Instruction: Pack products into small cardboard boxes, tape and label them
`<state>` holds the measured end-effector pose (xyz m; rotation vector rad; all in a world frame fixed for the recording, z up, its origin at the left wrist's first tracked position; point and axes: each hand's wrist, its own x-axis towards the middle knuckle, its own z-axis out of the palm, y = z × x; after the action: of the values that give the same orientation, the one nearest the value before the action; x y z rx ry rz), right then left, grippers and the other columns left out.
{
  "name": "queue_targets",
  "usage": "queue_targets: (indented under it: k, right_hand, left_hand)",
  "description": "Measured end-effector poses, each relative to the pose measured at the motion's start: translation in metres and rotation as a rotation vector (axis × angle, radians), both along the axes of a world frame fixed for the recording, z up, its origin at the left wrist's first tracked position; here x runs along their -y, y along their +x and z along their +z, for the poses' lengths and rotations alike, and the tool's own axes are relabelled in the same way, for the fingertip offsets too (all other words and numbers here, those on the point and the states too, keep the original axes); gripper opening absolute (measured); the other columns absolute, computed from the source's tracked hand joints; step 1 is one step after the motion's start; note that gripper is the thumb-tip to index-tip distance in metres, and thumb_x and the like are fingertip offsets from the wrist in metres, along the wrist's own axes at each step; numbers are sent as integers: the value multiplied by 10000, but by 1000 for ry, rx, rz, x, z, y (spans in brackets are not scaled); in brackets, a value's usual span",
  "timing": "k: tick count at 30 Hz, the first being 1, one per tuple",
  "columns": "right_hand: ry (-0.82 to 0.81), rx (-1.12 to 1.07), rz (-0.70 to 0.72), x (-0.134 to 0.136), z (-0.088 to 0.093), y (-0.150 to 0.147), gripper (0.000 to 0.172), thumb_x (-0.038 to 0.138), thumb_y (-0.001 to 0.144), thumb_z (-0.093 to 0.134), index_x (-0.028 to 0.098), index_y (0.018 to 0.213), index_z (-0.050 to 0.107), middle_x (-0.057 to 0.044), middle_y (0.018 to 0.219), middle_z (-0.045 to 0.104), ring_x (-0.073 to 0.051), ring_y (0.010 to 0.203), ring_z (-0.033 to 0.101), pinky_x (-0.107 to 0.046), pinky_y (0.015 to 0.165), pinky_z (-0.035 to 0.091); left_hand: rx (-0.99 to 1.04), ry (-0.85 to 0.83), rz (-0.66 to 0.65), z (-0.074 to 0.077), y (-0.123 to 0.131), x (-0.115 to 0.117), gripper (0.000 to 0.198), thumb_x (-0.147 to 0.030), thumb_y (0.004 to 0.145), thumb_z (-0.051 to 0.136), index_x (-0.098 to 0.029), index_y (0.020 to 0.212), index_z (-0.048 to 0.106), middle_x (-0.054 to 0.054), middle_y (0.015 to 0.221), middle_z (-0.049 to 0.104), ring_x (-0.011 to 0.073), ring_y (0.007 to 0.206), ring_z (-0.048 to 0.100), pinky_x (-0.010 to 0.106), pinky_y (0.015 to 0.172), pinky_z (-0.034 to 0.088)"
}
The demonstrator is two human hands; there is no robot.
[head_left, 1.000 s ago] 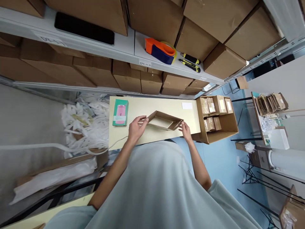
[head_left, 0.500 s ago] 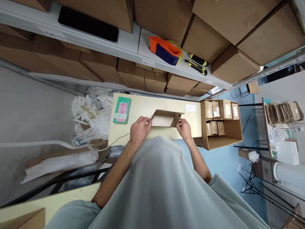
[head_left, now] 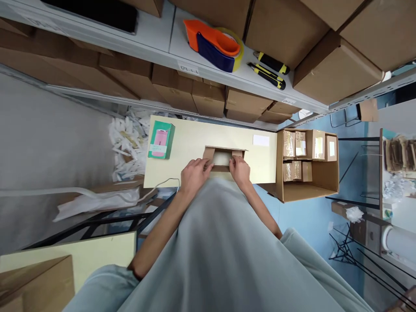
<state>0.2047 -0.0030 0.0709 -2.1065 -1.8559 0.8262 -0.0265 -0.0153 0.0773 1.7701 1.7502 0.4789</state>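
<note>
A small brown cardboard box (head_left: 209, 154) stands on the pale yellow table (head_left: 188, 130) in front of me, with its inside facing up and its end flaps turned inward. My left hand (head_left: 196, 175) pinches its left end between thumb and fingers. At the right end, my right hand (head_left: 239, 170) has its fingers closed on the cardboard. To the left on the same table lies a green box with a pink device printed on it (head_left: 161, 140). A white label (head_left: 261, 140) lies to the right of the cardboard box.
At the table's right end stands a large open carton (head_left: 307, 190) holding several small taped boxes. Above the table, a shelf carries an orange and blue tape dispenser (head_left: 212, 45), black-and-yellow utility knives (head_left: 271, 69) and many cartons. A white cable (head_left: 159, 184) crosses the table's left edge.
The cardboard box has been tilted so its opening faces up more, and its end flaps now fold inward under my hands. My view has moved closer to the shelf.
</note>
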Motion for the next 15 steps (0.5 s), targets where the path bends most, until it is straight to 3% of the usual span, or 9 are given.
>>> queue_targets:
  k: [3,6,10,13,15]
  right_hand:
    - [46,-16,34,4,-3,5,353,426,1220,540,208,1375,770,-180,1353,792,-317,1194,764,-404,999,621]
    - [74,-35,33,12,-1,21,380,453,1237,521,201,1380,767,-183,1334,791,-316,1240,750,-424,1115,599]
    - [124,-50,-5,25,1,49,428,571,1188,644,193,1348,767,-183,1299,800,-326,1255,757,-458,1170,604]
    - [126,-105,-2,33,-1,64,605,674,1120,724,191,1483,703,-198,1389,783,-340,1319,761,-487,1149,650]
    - [105,-180,24,35,-3,68,793,695,1075,780,197,1658,580,-202,1493,750,-335,1370,760,-482,1130,678]
  left_hand:
    - [77,-7,-80,-9,1,-3,374,-553,1073,757,-245,1263,849,158,1193,850,394,1149,728,462,1015,554]
    - [128,-34,-138,-18,0,-3,549,-656,1006,837,-227,1348,822,167,1288,837,403,1196,735,472,1088,566]
    - [150,-58,-47,-20,0,-5,969,-751,943,881,-162,1661,605,217,1475,742,373,1142,773,481,1050,629]
    - [119,11,39,-18,0,-11,1212,-759,900,923,-164,1816,398,294,1657,578,413,1262,762,527,1066,658]
    - [114,102,6,-18,-2,-18,1122,-726,915,926,-221,1800,457,287,1746,487,457,1467,670,578,1194,615]
